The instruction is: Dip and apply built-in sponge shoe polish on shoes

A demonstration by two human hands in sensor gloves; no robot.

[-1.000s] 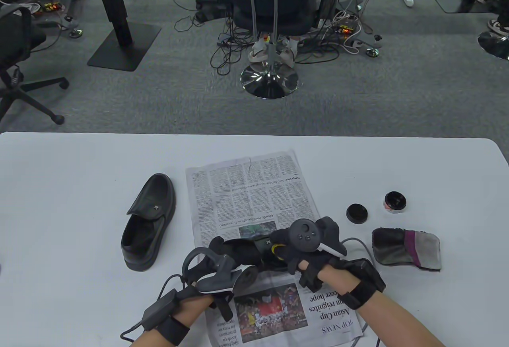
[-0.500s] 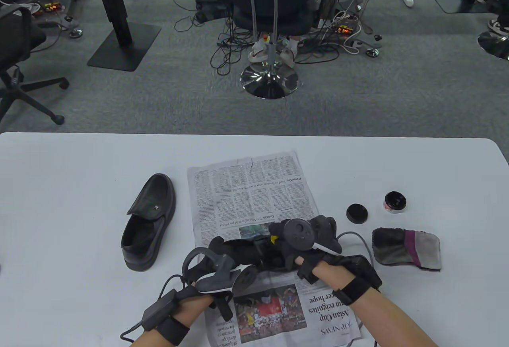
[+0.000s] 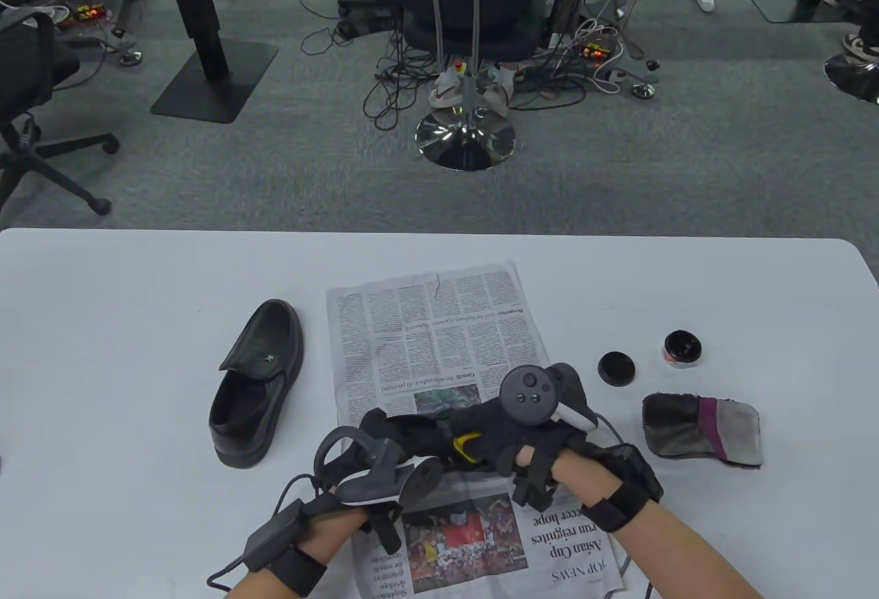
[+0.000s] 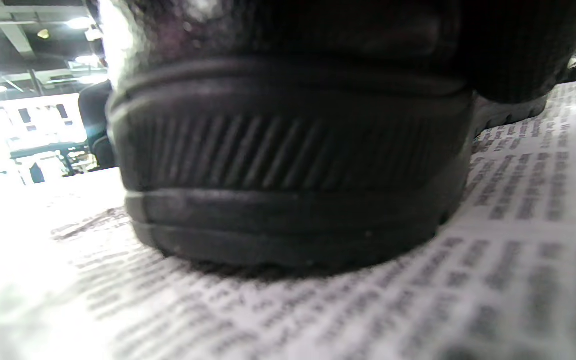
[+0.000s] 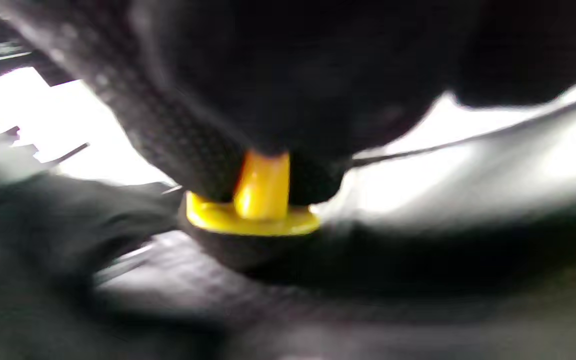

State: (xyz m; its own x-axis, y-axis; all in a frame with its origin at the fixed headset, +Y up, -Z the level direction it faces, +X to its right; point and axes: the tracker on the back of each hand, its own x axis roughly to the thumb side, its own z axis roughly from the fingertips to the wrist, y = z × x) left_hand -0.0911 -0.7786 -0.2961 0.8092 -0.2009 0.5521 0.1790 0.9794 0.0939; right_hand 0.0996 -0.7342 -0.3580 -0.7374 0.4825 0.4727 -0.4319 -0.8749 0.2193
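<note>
A black shoe [image 3: 415,435] lies on the newspaper [image 3: 439,338] near the table's front. My left hand [image 3: 376,428] grips its heel end; the left wrist view shows the ridged heel and sole [image 4: 288,175] resting on the paper. My right hand [image 3: 505,431] pinches the yellow-handled sponge applicator [image 3: 465,446] and presses it on the shoe's upper. In the right wrist view the yellow handle [image 5: 258,205] sits between my fingertips, with the dark sponge against the leather. The open polish tin [image 3: 682,349] and its black lid [image 3: 616,368] stand to the right.
The second black shoe [image 3: 257,379] stands on the white table [image 3: 137,297] left of the newspaper. A grey and purple cloth [image 3: 700,428] lies to the right, near the tin. Glove cables trail by both wrists.
My right hand has slid the applicator over the shoe, first away from me, then back toward me and slightly left. The left hand and the shoe have stayed in place.
</note>
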